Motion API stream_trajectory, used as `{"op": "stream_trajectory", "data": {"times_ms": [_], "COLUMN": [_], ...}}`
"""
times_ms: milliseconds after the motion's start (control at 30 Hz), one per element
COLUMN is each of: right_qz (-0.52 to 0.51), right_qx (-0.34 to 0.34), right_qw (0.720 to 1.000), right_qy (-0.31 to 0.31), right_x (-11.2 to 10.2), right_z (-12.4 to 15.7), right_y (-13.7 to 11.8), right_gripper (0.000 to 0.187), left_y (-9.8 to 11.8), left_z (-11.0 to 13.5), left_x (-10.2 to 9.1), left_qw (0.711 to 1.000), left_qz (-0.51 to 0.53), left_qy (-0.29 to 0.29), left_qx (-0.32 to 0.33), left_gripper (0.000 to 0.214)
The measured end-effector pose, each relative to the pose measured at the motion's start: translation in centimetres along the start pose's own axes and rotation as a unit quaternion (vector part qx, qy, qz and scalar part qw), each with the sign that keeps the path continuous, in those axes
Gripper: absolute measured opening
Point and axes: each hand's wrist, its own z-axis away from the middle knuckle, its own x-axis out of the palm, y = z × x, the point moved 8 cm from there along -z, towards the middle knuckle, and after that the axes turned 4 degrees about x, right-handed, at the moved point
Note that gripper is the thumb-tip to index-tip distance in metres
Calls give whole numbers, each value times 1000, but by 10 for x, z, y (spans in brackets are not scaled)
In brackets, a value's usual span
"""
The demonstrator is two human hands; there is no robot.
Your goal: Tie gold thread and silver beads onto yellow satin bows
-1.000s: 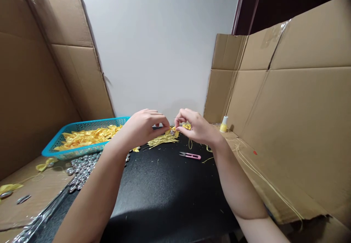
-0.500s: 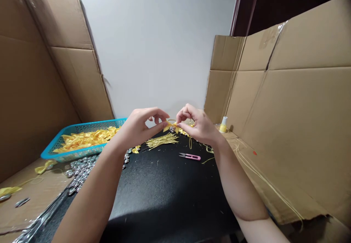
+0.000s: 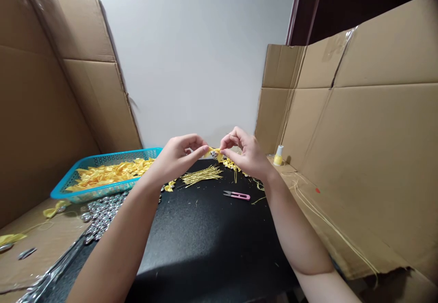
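A small yellow ribbon bow [image 3: 219, 155] with a shiny silver bead [image 3: 214, 154] at its middle is held up above the far part of the black table. My left hand [image 3: 183, 154] pinches the bow's left end between thumb and fingers. Its right end is pinched the same way by my right hand [image 3: 244, 154]. Below the hands lies a bundle of gold twist ties [image 3: 202, 175]. Pink-handled thread snips [image 3: 237, 195] rest on the table nearer to me, blades pointing left.
On the left, a blue plastic basket [image 3: 65, 180] holds many yellow bows [image 3: 112, 173]. Silver beads [image 3: 102, 216] are heaped in front of it. Behind my right hand lie more yellow bows [image 3: 230, 164]. A thread spool [image 3: 278, 156] stands at the right by cardboard walls [image 3: 369, 134].
Both hands have lifted slightly with the bow between them. The bow has tilted, and its bead sits a little higher and further left.
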Motion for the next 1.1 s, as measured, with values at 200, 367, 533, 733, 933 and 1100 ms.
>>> {"op": "stream_trajectory", "data": {"times_ms": [200,367,533,733,933,1100], "right_qz": [-247,-390,-466,-474,-385,-300], "right_qx": [35,52,40,7,3,84], "right_qw": [966,909,877,873,915,948], "right_qy": [63,139,107,113,118,60], "right_x": [-25,-81,-107,-123,-118,-77], "right_z": [-7,0,8,18,21,16], "right_y": [15,29,27,15,0,-5], "right_gripper": [31,36,41,36,23,20], "left_y": [-8,-23,-45,-77,-82,-103], "left_z": [-5,-7,-10,-20,-21,27], "left_x": [12,26,48,67,74,105], "left_qw": [989,964,930,826,787,820], "left_qz": [144,221,318,542,600,532], "left_qy": [-43,-149,-179,-65,22,7], "left_qx": [3,-3,-37,-142,-143,-211], "left_gripper": [16,10,10,7,26,38]}}
